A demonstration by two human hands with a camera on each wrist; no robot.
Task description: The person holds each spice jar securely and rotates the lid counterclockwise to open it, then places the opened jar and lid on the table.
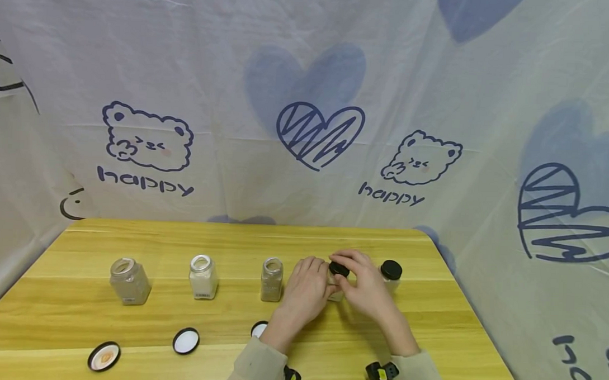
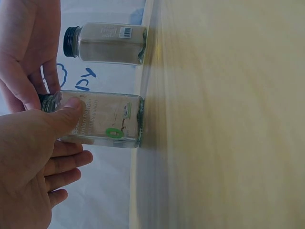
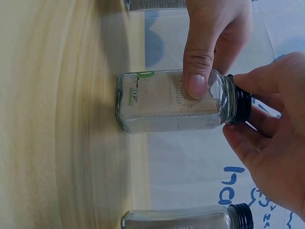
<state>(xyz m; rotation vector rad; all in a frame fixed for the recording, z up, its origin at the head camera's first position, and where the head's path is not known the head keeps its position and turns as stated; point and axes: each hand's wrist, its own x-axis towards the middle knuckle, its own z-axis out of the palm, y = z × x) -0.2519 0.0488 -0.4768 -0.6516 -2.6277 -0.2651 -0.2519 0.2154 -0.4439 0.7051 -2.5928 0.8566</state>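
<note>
A square glass jar of pale powder (image 2: 102, 119), its label reading onion powder, stands upright on the table. My left hand (image 1: 306, 288) grips its body, the thumb lying across the label in both wrist views. On the jar's neck sits a black lid (image 3: 243, 106), which my right hand (image 1: 367, 286) pinches between thumb and fingers. Some of the glass neck shows below the lid. Just right of my right hand is another jar (image 2: 112, 44) with its black lid on, partly covered by that hand in the head view.
Three uncapped jars stand to the left: a near one (image 1: 271, 281), a middle one (image 1: 203, 279) and a far one (image 1: 131, 284). Upturned lids lie in front: one stained (image 1: 104, 356), one white inside (image 1: 185, 341), one partly behind my left forearm (image 1: 259, 328). A printed cloth (image 1: 225, 153) hangs behind the table.
</note>
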